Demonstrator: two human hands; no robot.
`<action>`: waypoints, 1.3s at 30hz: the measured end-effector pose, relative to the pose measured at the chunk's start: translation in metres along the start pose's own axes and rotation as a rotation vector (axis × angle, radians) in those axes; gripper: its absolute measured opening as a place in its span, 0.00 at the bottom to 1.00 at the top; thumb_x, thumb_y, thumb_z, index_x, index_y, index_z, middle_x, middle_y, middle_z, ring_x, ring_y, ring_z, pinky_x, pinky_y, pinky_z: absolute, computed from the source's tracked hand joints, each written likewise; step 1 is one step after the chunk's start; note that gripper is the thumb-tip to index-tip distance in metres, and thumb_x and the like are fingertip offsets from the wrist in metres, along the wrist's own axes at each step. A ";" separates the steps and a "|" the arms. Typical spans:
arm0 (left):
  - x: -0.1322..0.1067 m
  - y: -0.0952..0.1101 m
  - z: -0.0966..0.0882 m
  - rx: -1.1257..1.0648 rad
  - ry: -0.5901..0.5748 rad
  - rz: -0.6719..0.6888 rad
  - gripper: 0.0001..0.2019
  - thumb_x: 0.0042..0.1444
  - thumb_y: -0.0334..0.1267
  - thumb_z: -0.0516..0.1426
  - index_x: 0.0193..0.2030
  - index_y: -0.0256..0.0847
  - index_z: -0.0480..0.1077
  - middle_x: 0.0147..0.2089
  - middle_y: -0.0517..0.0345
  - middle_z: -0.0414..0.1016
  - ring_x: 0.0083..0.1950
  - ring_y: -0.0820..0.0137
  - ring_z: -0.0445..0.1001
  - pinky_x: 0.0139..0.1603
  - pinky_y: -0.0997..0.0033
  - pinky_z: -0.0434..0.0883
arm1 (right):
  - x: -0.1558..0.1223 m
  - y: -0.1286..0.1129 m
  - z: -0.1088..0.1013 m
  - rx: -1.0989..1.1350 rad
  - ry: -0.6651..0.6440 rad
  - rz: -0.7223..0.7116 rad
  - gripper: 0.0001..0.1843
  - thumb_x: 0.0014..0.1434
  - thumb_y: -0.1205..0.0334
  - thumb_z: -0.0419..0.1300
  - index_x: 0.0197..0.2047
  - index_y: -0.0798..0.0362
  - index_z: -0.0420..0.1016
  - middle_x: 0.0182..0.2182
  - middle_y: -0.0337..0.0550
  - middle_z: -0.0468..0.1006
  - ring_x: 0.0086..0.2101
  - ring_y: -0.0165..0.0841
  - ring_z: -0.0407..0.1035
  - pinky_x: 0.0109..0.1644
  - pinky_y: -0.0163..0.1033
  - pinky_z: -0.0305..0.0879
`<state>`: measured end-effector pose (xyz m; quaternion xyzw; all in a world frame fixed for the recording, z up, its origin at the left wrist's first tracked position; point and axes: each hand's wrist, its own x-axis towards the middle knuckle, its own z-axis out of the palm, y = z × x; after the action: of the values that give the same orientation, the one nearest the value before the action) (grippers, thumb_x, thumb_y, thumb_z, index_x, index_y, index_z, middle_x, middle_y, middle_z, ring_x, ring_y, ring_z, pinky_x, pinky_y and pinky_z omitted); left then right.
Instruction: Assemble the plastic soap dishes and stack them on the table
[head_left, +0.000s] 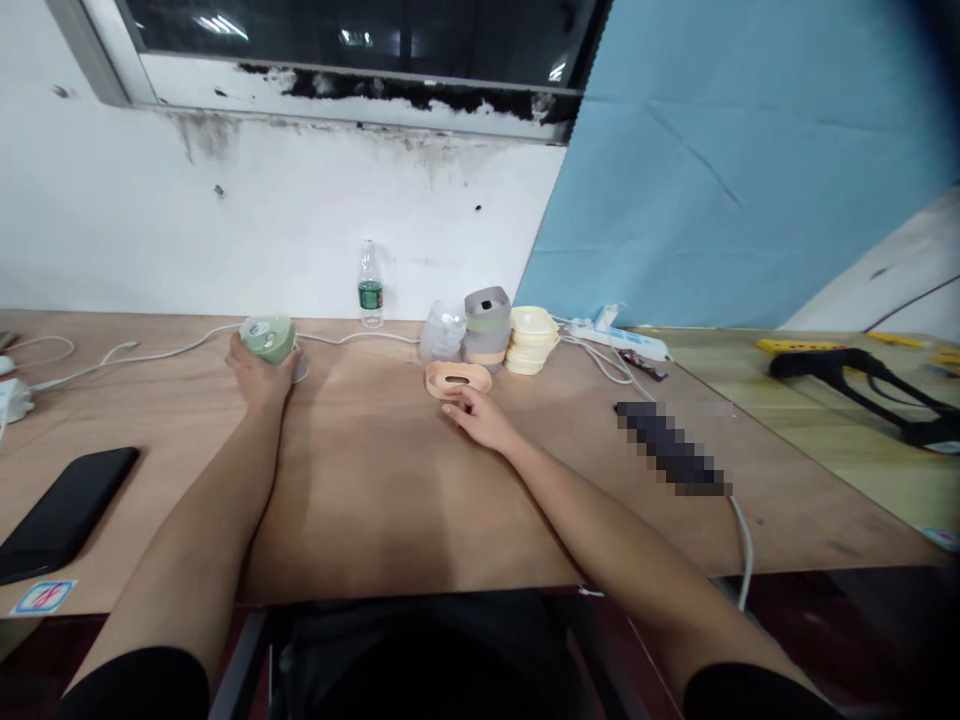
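My left hand (259,375) is wrapped round a pale green rounded container (268,337) that rests on the wooden table (375,480) at the far left. My right hand (480,415) lies on the table with fingers loosely extended, its fingertips just in front of a peach oval ring-shaped piece (458,378). Behind that piece stand a grey stacked container (486,327) with green and peach bands, a crumpled clear plastic bag (442,332) and a stack of cream lids (532,340).
A water bottle (370,284) stands by the white wall. A white cable (150,355) runs along the back. A black phone (64,510) lies at left, a power strip (619,340) and a blurred dark object (675,450) at right.
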<state>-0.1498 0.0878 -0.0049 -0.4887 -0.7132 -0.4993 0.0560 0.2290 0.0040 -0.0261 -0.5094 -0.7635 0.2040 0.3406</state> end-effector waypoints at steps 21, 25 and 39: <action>-0.016 -0.004 -0.011 -0.098 -0.217 0.184 0.55 0.40 0.45 0.70 0.67 0.30 0.42 0.65 0.35 0.52 0.68 0.51 0.53 0.68 0.51 0.55 | 0.000 0.000 0.001 0.035 -0.019 -0.024 0.19 0.60 0.48 0.57 0.47 0.52 0.72 0.21 0.34 0.68 0.24 0.30 0.63 0.30 0.35 0.57; -0.016 -0.002 -0.007 -0.097 -0.194 0.204 0.56 0.42 0.46 0.70 0.68 0.27 0.40 0.66 0.33 0.50 0.68 0.49 0.50 0.67 0.48 0.54 | 0.001 -0.001 0.000 0.033 0.031 -0.026 0.18 0.59 0.50 0.57 0.47 0.52 0.73 0.21 0.34 0.69 0.24 0.30 0.62 0.31 0.36 0.58; -0.015 -0.001 -0.006 -0.034 -0.064 0.133 0.53 0.45 0.54 0.65 0.68 0.27 0.44 0.65 0.35 0.55 0.67 0.51 0.54 0.67 0.56 0.55 | 0.016 0.055 -0.058 -0.072 0.874 0.141 0.18 0.59 0.54 0.53 0.48 0.55 0.70 0.24 0.35 0.67 0.26 0.32 0.63 0.36 0.38 0.62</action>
<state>-0.1452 0.0740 -0.0114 -0.5515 -0.6721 -0.4906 0.0579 0.3023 0.0385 -0.0180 -0.6103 -0.5177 -0.0347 0.5986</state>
